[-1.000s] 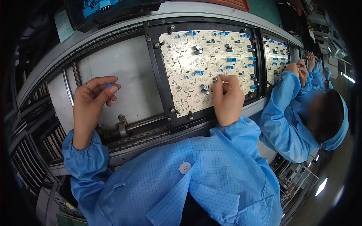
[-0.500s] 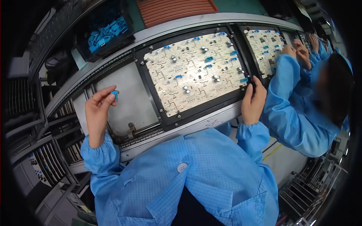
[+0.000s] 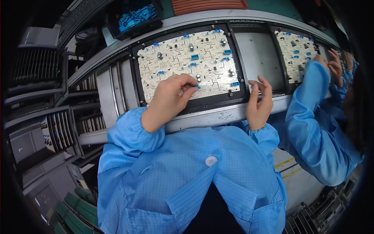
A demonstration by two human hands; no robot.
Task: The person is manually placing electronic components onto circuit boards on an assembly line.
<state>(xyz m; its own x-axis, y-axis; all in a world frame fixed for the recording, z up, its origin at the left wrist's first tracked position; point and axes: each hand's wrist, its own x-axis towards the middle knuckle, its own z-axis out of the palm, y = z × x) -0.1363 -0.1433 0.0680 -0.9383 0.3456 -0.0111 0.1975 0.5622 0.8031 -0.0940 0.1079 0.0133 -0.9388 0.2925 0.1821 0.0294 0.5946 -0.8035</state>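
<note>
My left hand (image 3: 171, 96) is over the near part of a cream printed circuit board (image 3: 175, 58). Thumb and fingertips pinch a small blue connector (image 3: 197, 86), mostly covered by the fingers, at the board's surface; whether it touches the board I cannot tell. The board sits in a black frame (image 3: 134, 74) and carries silver-topped capacitors (image 3: 198, 78), blue parts and a few teal connectors (image 3: 194, 57). My right hand (image 3: 260, 103), fingers apart and holding nothing, is just right of the frame's near right corner.
A black bin (image 3: 156, 25) of blue connectors (image 3: 137, 18) stands beyond the rail at the far left. Further right on the line is a second framed board (image 3: 298, 54), where a co-worker's hands (image 3: 333, 64) are at work. Racks of boards (image 3: 58, 130) stand at left.
My left hand has moved right with the blue connector, from beside the board to over it. The framed board has slid left along the line, leaving a gap before the second board. The view has shifted.
</note>
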